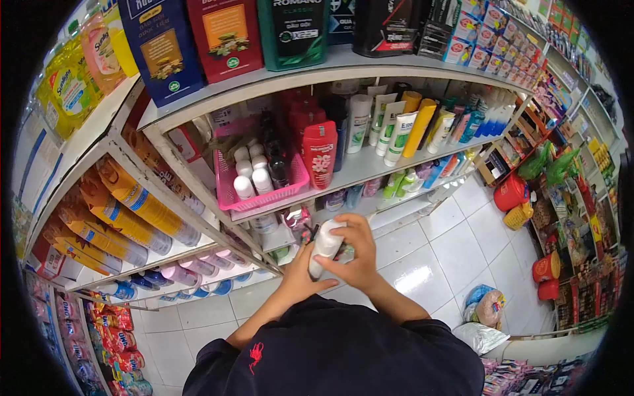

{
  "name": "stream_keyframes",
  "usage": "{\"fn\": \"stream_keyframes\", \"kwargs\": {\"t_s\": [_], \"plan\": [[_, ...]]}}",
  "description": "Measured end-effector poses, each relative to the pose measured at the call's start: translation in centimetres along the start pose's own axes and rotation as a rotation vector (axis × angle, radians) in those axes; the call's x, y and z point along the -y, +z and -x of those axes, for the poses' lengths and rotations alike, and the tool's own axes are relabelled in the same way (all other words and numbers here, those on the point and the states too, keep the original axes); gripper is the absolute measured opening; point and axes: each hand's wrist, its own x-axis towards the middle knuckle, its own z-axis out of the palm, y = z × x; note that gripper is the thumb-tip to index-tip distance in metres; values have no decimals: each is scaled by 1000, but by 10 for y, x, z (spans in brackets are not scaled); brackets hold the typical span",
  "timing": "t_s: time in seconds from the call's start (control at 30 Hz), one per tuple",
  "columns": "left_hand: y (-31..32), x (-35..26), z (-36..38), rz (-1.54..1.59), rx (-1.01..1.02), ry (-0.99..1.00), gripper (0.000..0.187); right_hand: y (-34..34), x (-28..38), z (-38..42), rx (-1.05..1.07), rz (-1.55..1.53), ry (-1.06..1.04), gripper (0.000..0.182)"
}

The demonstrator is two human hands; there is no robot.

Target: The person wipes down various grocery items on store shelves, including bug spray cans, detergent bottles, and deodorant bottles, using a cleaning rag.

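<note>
Between my two hands, in front of my chest, is a white bottle (324, 245), tilted slightly. My left hand (298, 276) is closed around its lower left side. The fingers and thumb of my right hand (358, 256) grip it from the right, near the top and the side. Its label cannot be read from here. Just beyond the hands, on the shelf, stands a pink plastic basket (264, 200) with several white-capped containers (253, 170) and dark bottles (277, 165). A red bottle (319, 155) with a flower print is beside the basket.
White and yellow tubes (399, 135) line the same shelf (370, 162). Large shampoo bottles (294, 33) stand on the top shelf. Orange-yellow spray cans (135, 198) fill the left rack. Bags (485, 310) lie on the tiled floor (422, 267) at right, near red tubs (512, 193).
</note>
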Motion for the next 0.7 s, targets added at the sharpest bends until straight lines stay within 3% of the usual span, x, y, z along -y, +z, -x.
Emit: {"fn": "stream_keyframes", "kwargs": {"t_s": [0.03,0.13,0.2,0.27,0.33,0.37,0.4,0.47,0.5,0.63,0.7], "plan": [[6,-2,0,-113,13,-3,57,3,2,4,-25,-34,11,45],[17,10,0,-35,-14,-96,58,-9,-5,7,-17,7,-47,43],[20,13,-8,-46,19,-98,54,-19,-15,12,-114,-214,133,39],[24,9,-14,319,-2,-186,52,-36,-18,19,-150,-185,232,44],[23,-7,-26,443,-13,-197,50,-51,-20,25,280,69,546,50],[21,-9,-33,571,34,-263,50,-46,-25,30,258,18,416,48],[20,-9,-29,698,74,-341,50,-44,-29,40,276,-1,438,48],[20,-12,-31,697,92,-286,51,-48,-39,44,357,-8,617,45],[21,-13,-31,696,117,-220,51,-50,-34,42,286,-114,690,36],[20,-9,-24,681,136,-238,53,-69,-37,35,236,10,497,19],[21,-9,-22,876,155,-384,50,-79,-49,36,127,49,428,23]]}}
